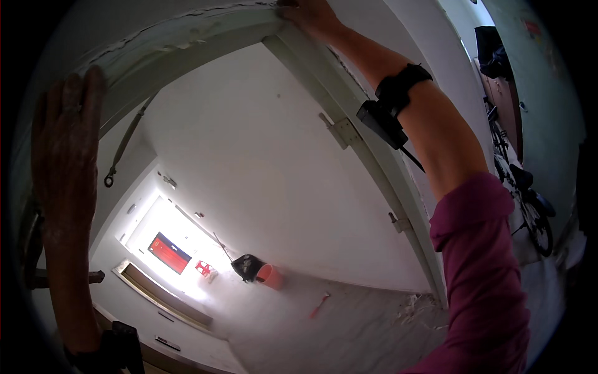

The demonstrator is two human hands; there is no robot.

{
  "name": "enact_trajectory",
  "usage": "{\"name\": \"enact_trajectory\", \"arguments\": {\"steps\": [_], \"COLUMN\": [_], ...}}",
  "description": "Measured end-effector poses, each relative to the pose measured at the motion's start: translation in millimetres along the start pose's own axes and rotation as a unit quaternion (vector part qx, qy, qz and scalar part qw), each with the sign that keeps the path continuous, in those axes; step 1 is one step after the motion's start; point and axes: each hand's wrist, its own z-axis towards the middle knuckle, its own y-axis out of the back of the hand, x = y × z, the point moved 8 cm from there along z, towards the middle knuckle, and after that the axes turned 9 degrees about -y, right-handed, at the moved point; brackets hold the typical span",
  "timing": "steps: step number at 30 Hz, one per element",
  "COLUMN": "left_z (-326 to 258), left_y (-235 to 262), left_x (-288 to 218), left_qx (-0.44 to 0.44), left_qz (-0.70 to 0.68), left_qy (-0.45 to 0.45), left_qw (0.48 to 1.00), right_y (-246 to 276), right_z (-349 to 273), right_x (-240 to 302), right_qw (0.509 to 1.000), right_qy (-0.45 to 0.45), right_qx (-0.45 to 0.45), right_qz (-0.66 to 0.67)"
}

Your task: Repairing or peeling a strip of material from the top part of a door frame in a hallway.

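Note:
A pale grey-green door frame (296, 59) runs across the top and down the right side. Cracked plaster with a ragged, flaking strip (180, 40) lines the top edge of that frame. My left hand (67, 134), dusty with white powder, is raised at the far left, its fingers straight and close together, lying flat against the frame. High up by the frame's upper corner is my right hand (311, 17). Its fingertips are dim and partly cut off by the picture's edge, so what they hold, if anything, stays hidden. Bare hinges (342, 132) stick out from the frame's side post.
A metal rod (128, 143) with a ring end hangs near my left hand. Beyond the doorway stand a pink bucket (269, 276), a black dustpan (247, 267) and a red stool (204, 268). A red-handled tool (319, 305) and debris (418, 308) lie on the floor. A bicycle (532, 215) stands at right.

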Motion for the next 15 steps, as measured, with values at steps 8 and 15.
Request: {"name": "enact_trajectory", "arguments": {"steps": [8,15], "left_z": [5.6,14.6], "left_y": [10.1,17.2], "left_x": [-2.9,-4.3], "left_qx": [-0.023,-0.020], "left_qz": [-0.015,-0.026], "left_qy": [0.014,0.021], "left_qw": [1.000,0.999], "right_y": [-12.6,-21.2], "right_z": [13.6,25.0], "right_x": [27.8,13.2], "right_qw": [0.964,0.952], "right_qy": [0.139,0.142], "right_qx": [0.027,0.007], "right_qz": [-0.225,-0.270]}}
